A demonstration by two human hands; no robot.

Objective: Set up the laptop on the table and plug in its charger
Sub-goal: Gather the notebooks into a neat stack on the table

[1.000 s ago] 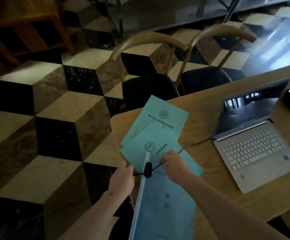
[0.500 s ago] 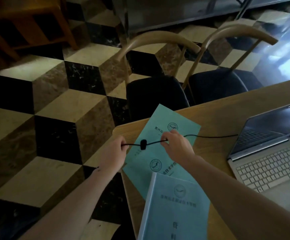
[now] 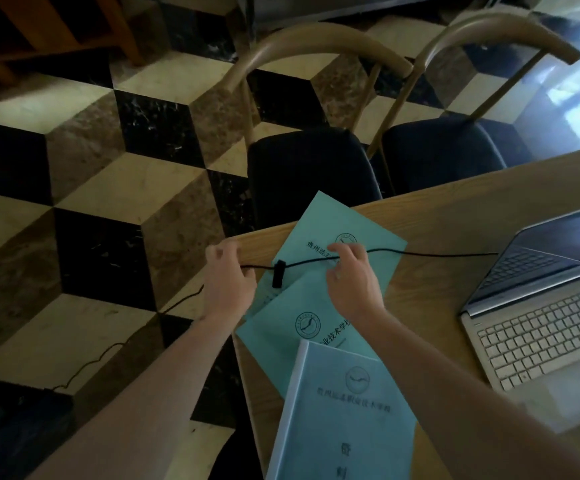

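A silver laptop (image 3: pixel 538 327) stands open on the wooden table (image 3: pixel 454 216) at the right, its screen dark. A thin black charger cable (image 3: pixel 437 253) runs from the laptop's left side across the table to my hands. My right hand (image 3: pixel 350 278) pinches the cable above the teal booklets. My left hand (image 3: pixel 227 275) grips the cable at the table's left edge. A small black strap (image 3: pixel 278 273) hangs on the cable between the two hands. Past my left hand the cable drops to the floor (image 3: pixel 108 351) towards a dark object (image 3: pixel 14 420) at the lower left.
Three teal booklets (image 3: pixel 347 410) lie overlapped on the table's left end. Two chairs with dark seats (image 3: pixel 309 168) and curved wooden backs stand at the table's far side. The floor has a black, cream and brown cube pattern. Dark wooden furniture (image 3: pixel 39 26) stands at the top left.
Both hands lifted the cable from near the lower booklets up towards the table's far left corner and pulled it taut. The view shifted left, so the laptop sits further right.
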